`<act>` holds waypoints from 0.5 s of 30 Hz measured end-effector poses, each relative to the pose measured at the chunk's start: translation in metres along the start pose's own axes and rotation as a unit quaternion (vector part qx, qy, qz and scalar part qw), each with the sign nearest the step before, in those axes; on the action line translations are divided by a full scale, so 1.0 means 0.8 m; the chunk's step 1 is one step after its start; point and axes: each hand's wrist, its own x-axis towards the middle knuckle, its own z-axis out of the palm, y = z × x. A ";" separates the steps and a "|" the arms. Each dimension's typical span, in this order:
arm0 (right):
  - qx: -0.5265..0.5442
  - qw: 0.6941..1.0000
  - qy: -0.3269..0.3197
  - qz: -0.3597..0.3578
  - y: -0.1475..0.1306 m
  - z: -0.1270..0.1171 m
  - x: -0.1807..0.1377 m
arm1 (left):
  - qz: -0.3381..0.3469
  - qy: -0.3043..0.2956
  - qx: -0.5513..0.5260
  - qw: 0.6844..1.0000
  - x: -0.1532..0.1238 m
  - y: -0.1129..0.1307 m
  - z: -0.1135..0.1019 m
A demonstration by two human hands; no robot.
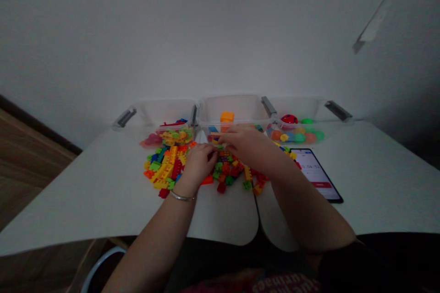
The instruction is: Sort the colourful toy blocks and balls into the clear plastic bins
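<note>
A heap of small plastic building bricks (168,165) in yellow, orange, red, green and blue lies on the white table (103,192). My left hand (198,163), with a thin bracelet at the wrist, rests curled on the heap. My right hand (244,143) sits just beyond it, fingers closed in a pinch near an orange brick (216,135). The fingertips of both hands meet over the bricks. What they pinch is too small to name.
Three clear plastic tubs stand along the wall: the left one (154,114) with mixed bricks, the middle one (237,105) with an orange block (227,117), the right one (302,110) with coloured balls (299,136). A lit phone (318,174) lies at the right.
</note>
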 end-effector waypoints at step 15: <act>0.032 0.945 0.235 0.224 0.081 -0.001 -0.001 | 0.011 -0.015 0.006 1.000 -0.002 0.009 -0.006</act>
